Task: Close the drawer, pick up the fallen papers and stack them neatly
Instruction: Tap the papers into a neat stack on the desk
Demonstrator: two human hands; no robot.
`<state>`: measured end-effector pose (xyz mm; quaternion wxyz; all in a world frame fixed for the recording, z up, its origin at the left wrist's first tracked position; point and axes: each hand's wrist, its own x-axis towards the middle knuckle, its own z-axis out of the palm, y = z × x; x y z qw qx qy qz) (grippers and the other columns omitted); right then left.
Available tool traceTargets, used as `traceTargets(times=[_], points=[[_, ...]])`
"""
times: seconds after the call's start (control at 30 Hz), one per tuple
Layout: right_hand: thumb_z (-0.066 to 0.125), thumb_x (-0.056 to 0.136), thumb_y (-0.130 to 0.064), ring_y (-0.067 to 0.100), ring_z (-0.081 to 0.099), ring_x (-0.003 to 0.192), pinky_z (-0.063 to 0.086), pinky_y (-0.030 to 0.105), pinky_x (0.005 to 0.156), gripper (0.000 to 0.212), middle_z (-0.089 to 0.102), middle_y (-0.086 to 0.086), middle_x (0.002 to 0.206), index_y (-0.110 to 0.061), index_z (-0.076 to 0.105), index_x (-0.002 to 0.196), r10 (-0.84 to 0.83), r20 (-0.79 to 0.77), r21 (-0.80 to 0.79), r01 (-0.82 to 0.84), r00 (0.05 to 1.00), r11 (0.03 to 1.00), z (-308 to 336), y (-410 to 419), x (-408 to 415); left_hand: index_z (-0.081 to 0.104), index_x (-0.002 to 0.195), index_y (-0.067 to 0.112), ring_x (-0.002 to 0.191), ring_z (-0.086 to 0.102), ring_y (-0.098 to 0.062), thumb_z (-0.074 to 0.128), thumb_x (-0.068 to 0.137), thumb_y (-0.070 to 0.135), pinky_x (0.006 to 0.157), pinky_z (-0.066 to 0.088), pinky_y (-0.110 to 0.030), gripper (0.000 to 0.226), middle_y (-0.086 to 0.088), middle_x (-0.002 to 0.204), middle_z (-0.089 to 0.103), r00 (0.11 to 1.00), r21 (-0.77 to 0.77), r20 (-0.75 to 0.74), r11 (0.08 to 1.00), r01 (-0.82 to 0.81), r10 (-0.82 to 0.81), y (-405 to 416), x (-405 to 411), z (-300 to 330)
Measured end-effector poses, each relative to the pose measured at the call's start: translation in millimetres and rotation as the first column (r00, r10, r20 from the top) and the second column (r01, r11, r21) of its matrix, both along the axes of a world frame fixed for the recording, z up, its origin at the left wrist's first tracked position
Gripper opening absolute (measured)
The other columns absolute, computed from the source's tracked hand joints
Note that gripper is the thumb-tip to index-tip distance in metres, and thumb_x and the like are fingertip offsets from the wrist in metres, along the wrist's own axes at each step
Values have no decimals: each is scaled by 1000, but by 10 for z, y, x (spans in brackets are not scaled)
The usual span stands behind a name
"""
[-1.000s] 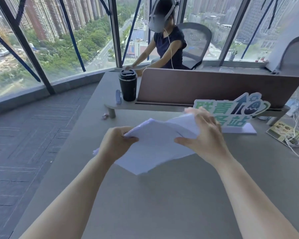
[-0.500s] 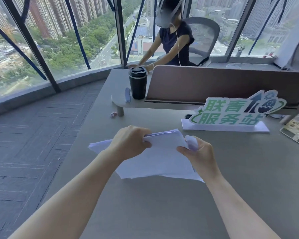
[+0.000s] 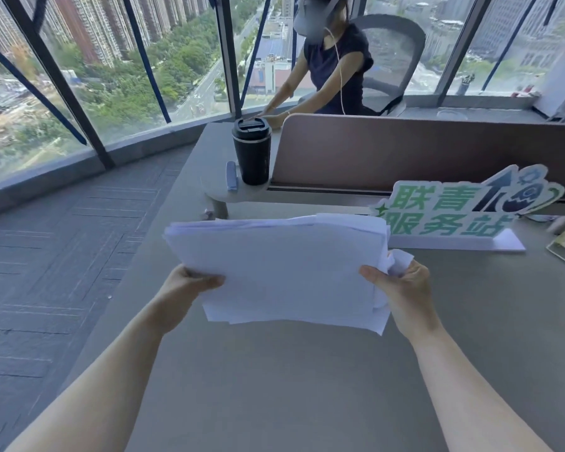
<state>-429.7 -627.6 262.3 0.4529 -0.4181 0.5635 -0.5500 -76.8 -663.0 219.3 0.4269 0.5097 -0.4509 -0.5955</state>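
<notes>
You are holding the stack of papers point(image 3: 284, 272) up in front of you, above the grey desk point(image 3: 307, 386), with one of your hands on each side. Your left hand point(image 3: 190, 288) grips the stack's lower left edge, thumb lying across the front sheet and the fingers hidden behind. Your right hand point(image 3: 402, 288) grips the lower right edge in the same way, thumb on the front; beside it a crumpled bit of paper bulges out at the stack's right side. The sheets are not squared: their upper edges fan out unevenly and the lower corners stick out at different lengths. The stack stands tilted, its face turned toward you.

Beyond the papers, a green-and-white sign point(image 3: 463, 210) stands on the desk, partly covered at its left end by the stack. Farther back a black lidded cup point(image 3: 252, 154) stands on a low raised shelf point(image 3: 219, 194), just beside a brown divider panel point(image 3: 421, 151). A person in a dark top point(image 3: 336, 66) sits behind the divider by the windows
</notes>
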Motion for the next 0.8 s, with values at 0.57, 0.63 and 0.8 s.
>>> traceTargets(times=[0.57,0.63,0.8], points=[[70,82,0,9,74,87,53,19,72,29,79,-6,93,-8,68,110,83,-57,99,-77,995,992,-1028,-378,-179,68,109,3,88,70,-19,78,61,8,82,53,-30,49,-9,101,75,960,17,107,965,-263,260,-183,-531,-815],[65,85,2,4,73,86,53,18,73,28,78,-13,90,-12,68,110,90,-74,118,-81,993,990,-1106,-392,-172,70,103,6,84,70,-14,78,62,7,79,53,-27,41,-3,94,77,960,39,121,965,-258,251,-181,-566,-821],[60,91,-2,4,70,97,49,12,76,26,75,-14,96,-19,67,108,110,-152,180,-81,982,980,-1211,-355,-107,72,78,15,61,66,1,73,76,-1,63,49,-18,16,15,64,73,933,43,181,945,-325,312,-124,-666,-756]])
